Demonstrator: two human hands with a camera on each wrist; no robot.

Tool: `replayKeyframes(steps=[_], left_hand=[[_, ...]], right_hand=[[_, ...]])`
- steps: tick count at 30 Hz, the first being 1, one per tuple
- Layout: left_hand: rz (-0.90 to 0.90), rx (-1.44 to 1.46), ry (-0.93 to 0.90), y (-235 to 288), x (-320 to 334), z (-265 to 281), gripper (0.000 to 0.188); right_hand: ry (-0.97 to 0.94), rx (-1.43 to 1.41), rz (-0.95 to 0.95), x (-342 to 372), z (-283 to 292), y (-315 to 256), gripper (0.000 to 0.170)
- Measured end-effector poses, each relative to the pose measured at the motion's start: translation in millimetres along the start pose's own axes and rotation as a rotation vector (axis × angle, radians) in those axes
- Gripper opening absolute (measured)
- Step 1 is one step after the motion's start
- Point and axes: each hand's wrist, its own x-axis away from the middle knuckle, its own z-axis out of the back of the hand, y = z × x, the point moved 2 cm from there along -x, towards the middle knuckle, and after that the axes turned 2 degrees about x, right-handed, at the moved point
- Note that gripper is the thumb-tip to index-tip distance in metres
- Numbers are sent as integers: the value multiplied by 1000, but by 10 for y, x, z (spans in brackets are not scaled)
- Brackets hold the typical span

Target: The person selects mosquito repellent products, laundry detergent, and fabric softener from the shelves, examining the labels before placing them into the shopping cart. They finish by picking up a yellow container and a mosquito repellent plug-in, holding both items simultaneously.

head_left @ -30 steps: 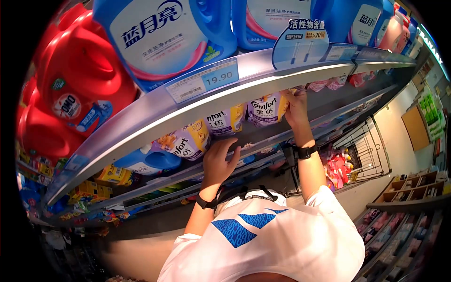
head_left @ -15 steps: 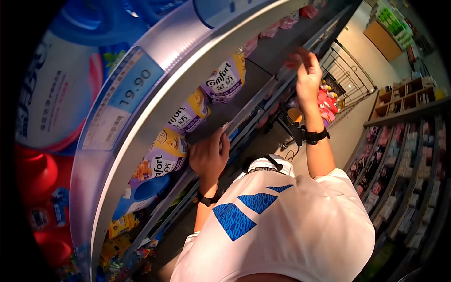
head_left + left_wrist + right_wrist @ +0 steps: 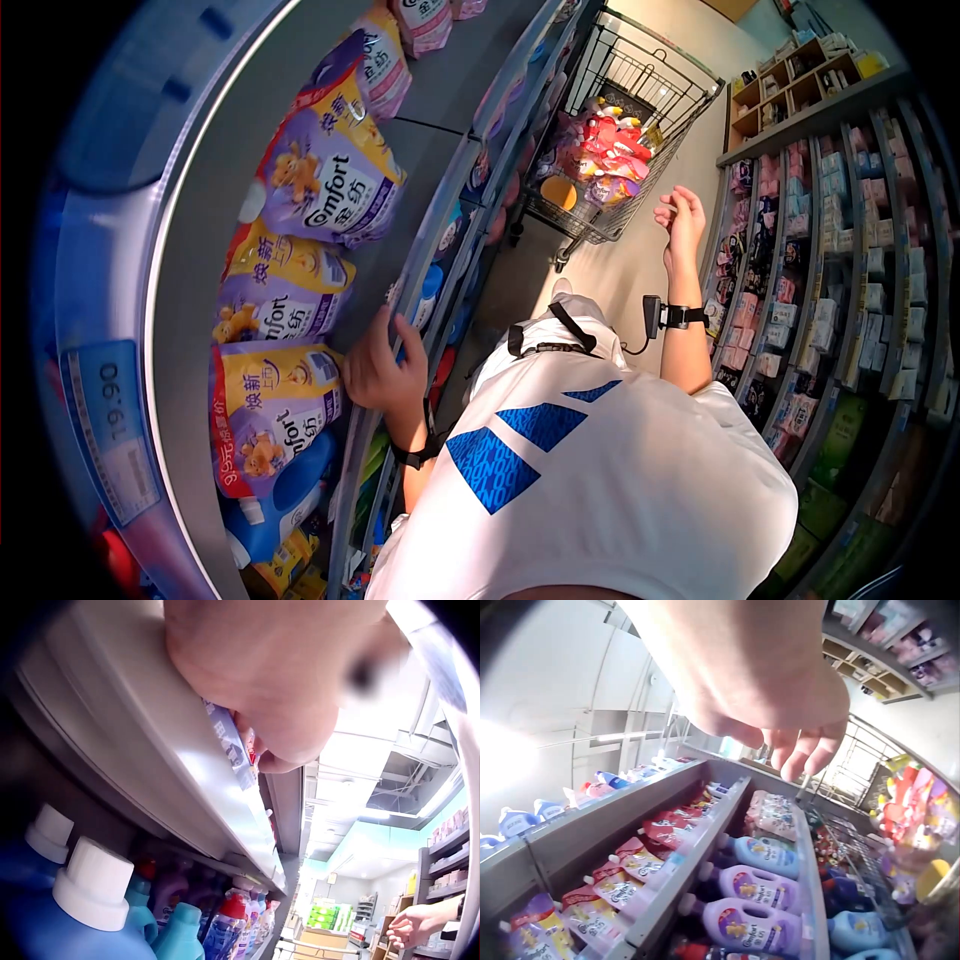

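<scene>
L hand [image 3: 388,372]: at front edge [image 3: 412,285] of the shelf [image 3: 430,85]. Thumb & pointer apart, grip loose, no pack in it; some fingertips hidden.
Purple-yellow Comfort pack [image 3: 275,415]: on the shelf, just beside L hand; can't tell if they touch.
Row: 2 more purple-yellow packs [image 3: 330,175] next to it, then pink packs [image 3: 424,24].
Blue jug [image 3: 292,488]: same shelf, nr that 1st pack.
R hand [image 3: 683,232]: up in the air nr the cart [image 3: 597,233]; fingers a bit bent, holds nothing.
Cart: on the floor, w/ red packs [image 3: 610,150] inside.
Lower shelf: purple bottles [image 3: 751,926] & blue bottle [image 3: 765,855], R wrist cam.
</scene>
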Motion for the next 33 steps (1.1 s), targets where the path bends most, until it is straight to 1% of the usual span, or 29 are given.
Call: replayKeyframes(steps=[4,6,7,8,9,10,12,13,14,15,16,17,18,19,20,22,23,24,26,27,28,30,31,33], left_hand=[[15,32,75,4,39,-33,12],[41,44,96,4,73,-53,12],[61,22,150,-73,190,-45,13],[76,-16,194,-8,209,-128,14],[36,-54,186,32,139,-135,20],[135,-135,85,24,204,-112,30],[456,-61,117,175,201,-152,35],[448,-88,97,321,114,-191,35],[447,-170,88,462,20,-215,36],[454,-253,77,618,-52,-236,38],[458,-276,55,698,-83,-279,38],[585,-219,118,710,-84,-326,40],[712,-166,185,709,-70,-323,41],[814,-218,147,686,-73,-286,47],[815,-241,145,705,-93,-271,47],[815,-299,75,763,-150,-317,50],[874,-254,97,785,-164,-344,51],[869,-269,99,800,-167,-372,51],[864,-211,108,769,-153,-416,51],[899,-141,136,786,-172,-447,51],[894,-154,137,806,-186,-470,51],[913,-225,122,826,-191,-466,50],[915,-238,118,840,-199,-485,50],[944,-242,180,846,-203,-529,50]], right_hand=[[-4,81,-66,-445,254,504,27],[0,191,-139,-780,377,870,28],[-1,196,-188,-968,435,1068,28],[-16,190,-217,-1343,493,1407,28],[27,147,-250,-1575,532,1733,29],[71,109,-290,-1783,586,1991,30],[89,150,-330,-2150,654,2400,29],[50,281,-342,-2329,675,2689,29],[6,411,-355,-2440,643,2858,30],[-50,500,-420,-2564,637,3010,34],[-66,513,-444,-2742,683,3363,34],[-121,585,-354,-2976,754,3864,38],[-182,653,-262,-3106,823,4155,42],[-194,693,-327,-3137,772,4064,46],[-214,693,-337,-3165,708,3922,46],[-350,1043,-94,-3210,562,3567,45],[-422,1055,-160,-3243,518,3491,45],[-480,1119,-210,-3293,469,3410,45],[-563,1057,-360,-3415,478,3602,47],[-542,998,-447,-3469,507,3794,47],[-581,1099,-443,-3487,426,3590,46],[-679,927,-762,-3476,229,3328,44],[-690,930,-769,-3484,204,3420,44],[-812,1148,-585,-3550,242,3804,39]])
